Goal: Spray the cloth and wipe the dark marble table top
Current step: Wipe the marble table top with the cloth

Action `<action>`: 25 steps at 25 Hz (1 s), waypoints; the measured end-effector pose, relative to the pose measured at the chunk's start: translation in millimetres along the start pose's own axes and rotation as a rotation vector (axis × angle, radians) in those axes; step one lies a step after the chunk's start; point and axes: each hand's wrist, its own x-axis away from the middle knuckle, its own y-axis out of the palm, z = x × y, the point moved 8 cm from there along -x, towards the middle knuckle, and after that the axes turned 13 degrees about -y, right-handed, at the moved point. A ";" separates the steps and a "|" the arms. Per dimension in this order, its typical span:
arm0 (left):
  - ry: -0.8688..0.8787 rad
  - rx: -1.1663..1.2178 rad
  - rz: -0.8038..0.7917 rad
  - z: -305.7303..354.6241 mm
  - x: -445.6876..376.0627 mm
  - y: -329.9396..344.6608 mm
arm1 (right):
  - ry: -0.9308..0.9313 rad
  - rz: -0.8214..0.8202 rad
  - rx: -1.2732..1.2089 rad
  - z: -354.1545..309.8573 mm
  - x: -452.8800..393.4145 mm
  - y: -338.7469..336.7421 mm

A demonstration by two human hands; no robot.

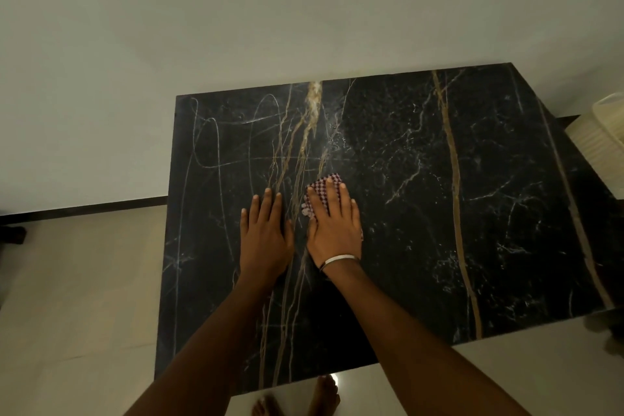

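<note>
Small red-and-white checked cloth [323,194] flat near the middle of the dark veined marble table top [422,213] — pinned under the flat-fingered right hand [332,223]. Left hand [266,233] just beside, spread flat, bracing. Probably mid-wipe — pale looping streaks on the left part unwiped.

We found no legible text, label, brand, number or sign anywhere in the view. The dark marble table top [422,213] bore only gold and white veining and pale looping streaks, none forming characters. The checked cloth [326,184] on that table top carried a plain pattern, without lettering.
</note>
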 end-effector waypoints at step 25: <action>0.033 -0.050 0.103 -0.1 -86.1 -14.9 | 0.188 0.077 0.004 28.5 -94.0 -9.8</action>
